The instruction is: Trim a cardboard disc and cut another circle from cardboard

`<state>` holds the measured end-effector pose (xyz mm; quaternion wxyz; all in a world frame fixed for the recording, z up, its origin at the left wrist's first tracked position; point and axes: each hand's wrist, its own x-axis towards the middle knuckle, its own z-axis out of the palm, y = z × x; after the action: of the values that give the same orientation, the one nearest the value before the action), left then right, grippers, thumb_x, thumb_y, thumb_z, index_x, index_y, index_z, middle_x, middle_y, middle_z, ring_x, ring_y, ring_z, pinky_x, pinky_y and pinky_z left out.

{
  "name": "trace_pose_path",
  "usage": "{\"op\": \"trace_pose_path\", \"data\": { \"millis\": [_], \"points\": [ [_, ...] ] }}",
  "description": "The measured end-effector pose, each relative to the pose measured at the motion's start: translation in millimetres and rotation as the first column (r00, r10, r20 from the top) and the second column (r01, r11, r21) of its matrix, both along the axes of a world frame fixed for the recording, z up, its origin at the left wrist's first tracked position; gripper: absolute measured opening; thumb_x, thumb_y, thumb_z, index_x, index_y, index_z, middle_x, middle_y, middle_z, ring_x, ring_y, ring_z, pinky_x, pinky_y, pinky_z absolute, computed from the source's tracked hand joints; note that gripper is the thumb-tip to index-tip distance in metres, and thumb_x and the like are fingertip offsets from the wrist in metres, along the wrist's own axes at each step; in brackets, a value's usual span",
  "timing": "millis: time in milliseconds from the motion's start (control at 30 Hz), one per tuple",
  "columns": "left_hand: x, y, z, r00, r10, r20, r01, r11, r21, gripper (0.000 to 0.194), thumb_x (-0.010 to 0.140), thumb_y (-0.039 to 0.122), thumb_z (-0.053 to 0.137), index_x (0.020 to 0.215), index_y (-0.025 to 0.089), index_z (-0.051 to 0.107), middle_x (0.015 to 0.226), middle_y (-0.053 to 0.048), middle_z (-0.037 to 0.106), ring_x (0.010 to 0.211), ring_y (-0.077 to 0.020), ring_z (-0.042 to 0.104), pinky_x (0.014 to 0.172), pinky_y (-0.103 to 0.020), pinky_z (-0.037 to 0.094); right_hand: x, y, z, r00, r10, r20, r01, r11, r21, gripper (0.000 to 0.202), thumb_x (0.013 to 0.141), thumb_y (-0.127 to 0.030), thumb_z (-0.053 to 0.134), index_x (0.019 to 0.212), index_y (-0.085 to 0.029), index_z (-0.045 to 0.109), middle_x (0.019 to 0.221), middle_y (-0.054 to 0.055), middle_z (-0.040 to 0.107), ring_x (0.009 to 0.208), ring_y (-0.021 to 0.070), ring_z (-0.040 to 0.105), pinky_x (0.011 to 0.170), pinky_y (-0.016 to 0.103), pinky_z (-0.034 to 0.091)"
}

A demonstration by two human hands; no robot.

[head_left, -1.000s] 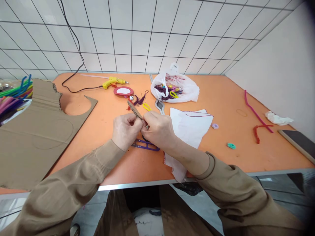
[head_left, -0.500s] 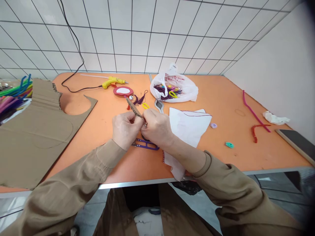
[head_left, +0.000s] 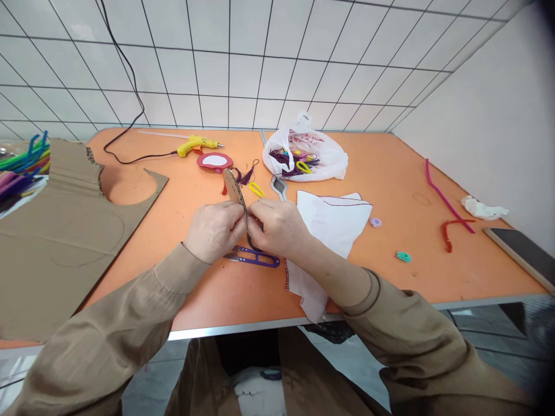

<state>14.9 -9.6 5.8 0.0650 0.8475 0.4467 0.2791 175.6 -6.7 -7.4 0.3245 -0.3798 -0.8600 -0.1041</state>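
Note:
A brown cardboard piece (head_left: 235,188) with a curved edge stands tilted above the table, pinched between both hands. My left hand (head_left: 215,230) grips its left face, fingers closed. My right hand (head_left: 277,226) is closed on its right side, the fingertips close to those of my left hand. Whether the right fingers hold anything else is hidden. Purple thread snips (head_left: 264,259) lie just below the hands, partly over something dark and curved. Right of them lies a folded white cloth (head_left: 332,222) with dark red stitched edges, partly under my right forearm.
A large cut cardboard sheet (head_left: 82,254) covers the left, with pipe cleaners (head_left: 26,167) on it. Farther back are a yellow glue gun (head_left: 195,145), a red oval piece (head_left: 214,161), tassels (head_left: 247,175) and a white plastic bag (head_left: 327,153). A phone (head_left: 520,251) lies far right.
Both hands have moved slightly apart and the fingers have shifted on the cardboard piece. It now stands more upright, with more of its face showing. More of the thread snips is visible.

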Motion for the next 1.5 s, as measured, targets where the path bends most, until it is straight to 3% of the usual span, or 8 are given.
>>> {"op": "trace_pose_path", "data": {
  "millis": [400,600,800,933,1033,1133,1300,1500],
  "points": [
    [7.8,-5.7,0.0,0.955,0.131,0.266,-0.105,0.988,-0.110,0.031,0.071,0.017,0.045,0.049,0.021,0.023,0.047,0.004,0.026,0.047,-0.0098,0.026,0.050,-0.028,0.024,-5.3,-0.5,-5.3,0.994,-0.095,-0.053,0.096,0.995,0.029,0.016,0.080,-0.017,0.043,0.067,-0.017,0.054,0.058,0.002,0.052,0.052,0.0134,0.041,0.051,0.028,0.026],
    [15.1,-9.5,1.3,0.938,0.246,0.245,-0.223,0.968,-0.118,0.032,0.068,0.016,0.047,0.047,0.021,0.024,0.045,0.005,0.024,0.046,-0.0097,0.025,0.048,-0.029,0.022,-11.9,-2.1,-9.2,0.986,-0.145,-0.080,0.153,0.983,0.100,0.019,0.079,-0.017,0.043,0.063,-0.017,0.051,0.054,0.001,0.050,0.048,0.0130,0.039,0.048,0.028,0.023],
    [18.4,-10.1,3.0,0.931,0.309,0.196,-0.298,0.951,-0.082,0.034,0.068,0.016,0.047,0.048,0.022,0.020,0.046,0.004,0.023,0.046,-0.0100,0.022,0.049,-0.029,0.021,-15.2,1.3,-10.7,0.981,-0.189,-0.045,0.189,0.982,-0.001,0.015,0.078,-0.018,0.044,0.066,-0.017,0.053,0.058,0.003,0.052,0.050,0.0144,0.040,0.049,0.029,0.021],
    [11.6,-3.9,-1.9,0.961,0.238,0.141,-0.236,0.971,-0.028,0.030,0.073,0.017,0.045,0.051,0.022,0.025,0.049,0.002,0.035,0.048,-0.0110,0.030,0.050,-0.028,0.026,-6.0,8.4,-3.7,0.997,-0.036,-0.061,0.024,0.981,-0.194,0.017,0.082,-0.016,0.044,0.070,-0.016,0.056,0.064,0.004,0.058,0.057,0.0145,0.047,0.054,0.027,0.030],
    [4.9,0.8,-6.3,0.987,0.158,0.015,-0.157,0.987,-0.027,0.026,0.078,0.019,0.043,0.053,0.021,0.036,0.054,-0.001,0.046,0.052,-0.0132,0.041,0.052,-0.027,0.029,3.2,11.7,4.1,0.985,0.076,-0.155,-0.131,0.910,-0.392,0.013,0.080,-0.013,0.049,0.072,-0.016,0.059,0.064,0.001,0.060,0.060,0.0127,0.051,0.058,0.025,0.036],
    [0.8,2.5,-6.3,0.984,0.100,-0.146,-0.102,0.995,-0.008,0.022,0.080,0.019,0.043,0.059,0.019,0.048,0.061,-0.004,0.055,0.055,-0.0151,0.047,0.052,-0.027,0.031,9.1,12.4,9.7,0.953,0.067,-0.297,-0.222,0.820,-0.527,0.007,0.079,-0.016,0.058,0.074,-0.015,0.062,0.063,-0.001,0.062,0.058,0.0109,0.053,0.057,0.023,0.038],
    [-1.6,1.1,-2.3,0.940,0.001,-0.340,0.014,0.999,0.040,0.025,0.086,0.021,0.039,0.067,0.018,0.056,0.067,-0.005,0.060,0.056,-0.0166,0.051,0.050,-0.029,0.030,12.9,14.1,12.7,0.965,0.053,-0.258,-0.199,0.789,-0.582,0.017,0.080,-0.019,0.064,0.064,-0.014,0.060,0.055,-0.004,0.055,0.055,0.0094,0.047,0.055,0.022,0.034],
    [-3.0,0.0,-3.4,0.935,-0.022,-0.354,0.049,0.997,0.068,0.026,0.089,0.021,0.037,0.069,0.019,0.054,0.065,-0.004,0.056,0.057,-0.0159,0.050,0.049,-0.028,0.030,14.9,15.2,14.5,0.977,0.126,-0.170,-0.200,0.820,-0.536,0.023,0.082,-0.016,0.061,0.060,-0.015,0.055,0.052,-0.006,0.046,0.053,0.0083,0.041,0.055,0.022,0.030]
  ]
}}
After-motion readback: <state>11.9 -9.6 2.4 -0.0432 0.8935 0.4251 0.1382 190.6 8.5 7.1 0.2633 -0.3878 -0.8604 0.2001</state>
